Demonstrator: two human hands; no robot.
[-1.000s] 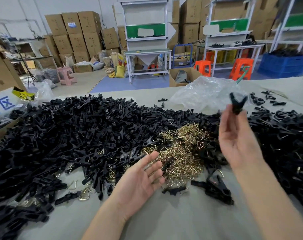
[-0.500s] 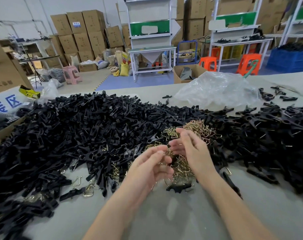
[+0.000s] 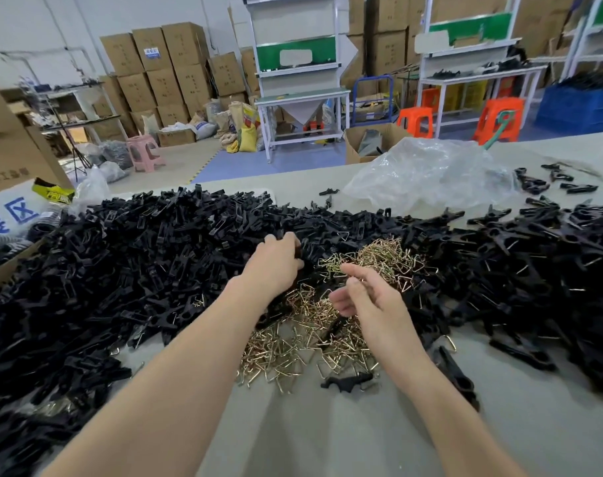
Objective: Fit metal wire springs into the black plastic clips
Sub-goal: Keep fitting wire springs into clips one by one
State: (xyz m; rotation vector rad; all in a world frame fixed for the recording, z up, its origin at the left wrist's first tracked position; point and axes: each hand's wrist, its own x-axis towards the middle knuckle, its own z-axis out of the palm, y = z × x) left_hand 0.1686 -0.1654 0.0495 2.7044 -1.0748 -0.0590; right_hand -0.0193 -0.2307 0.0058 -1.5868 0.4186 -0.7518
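Note:
A broad heap of black plastic clips (image 3: 138,270) covers the left and middle of the grey table (image 3: 327,438), with more clips (image 3: 541,263) on the right. Between them lies a pile of brass-coloured wire springs (image 3: 293,349). My left hand (image 3: 276,266) reaches into the clip heap just behind the springs, its fingers curled round a black clip, fingertips partly hidden. My right hand (image 3: 369,301) hovers over the springs with fingers curled, pinching a wire spring. A single clip half (image 3: 348,382) lies at the near edge of the springs.
A crumpled clear plastic bag (image 3: 431,173) lies at the back right of the table. A cardboard box (image 3: 3,160) and a printed sign stand at the far left. Workbenches, stacked cartons and orange stools fill the room beyond.
My right hand dropped from holding a clip high on the right and came down over the springs. My left hand left the spring pile and reached forward into the black clips.

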